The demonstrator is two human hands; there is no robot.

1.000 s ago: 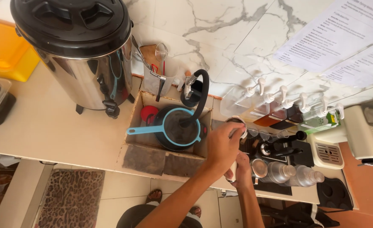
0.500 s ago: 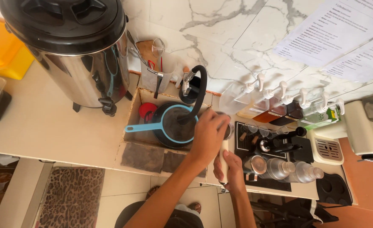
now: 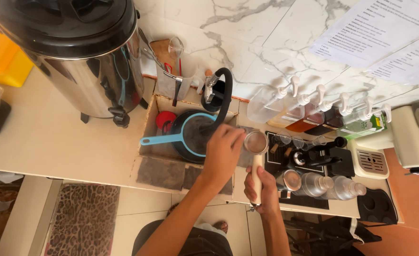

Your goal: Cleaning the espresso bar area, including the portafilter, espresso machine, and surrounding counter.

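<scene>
I hold a small round metal strainer (image 3: 256,142) by its cream handle, my right hand (image 3: 262,189) wrapped tight around the lower part of that handle, and the strainer sits just above the tabletop (image 3: 53,142) edge, between the sunken sink box (image 3: 148,124) and the black tray of little glasses (image 3: 298,141). My left hand (image 3: 223,154) is curled, fingertips pinching or rubbing at the strainer's rim on its left side; I cannot tell whether they grip anything inside it. So the strainer lies directly between my two hands, the left touching its rim, the right below it on the handle.

The risk I see: the strainer hangs right beside the glasses and the steel shakers (image 3: 289,180), so a sideways jerk of my right wrist could knock them over. If my left fingers push too hard, the strainer could tip and spill whatever it holds onto the tabletop instead of into the blue-rimmed pan (image 3: 193,137) in the sink just beside my left hand
</scene>
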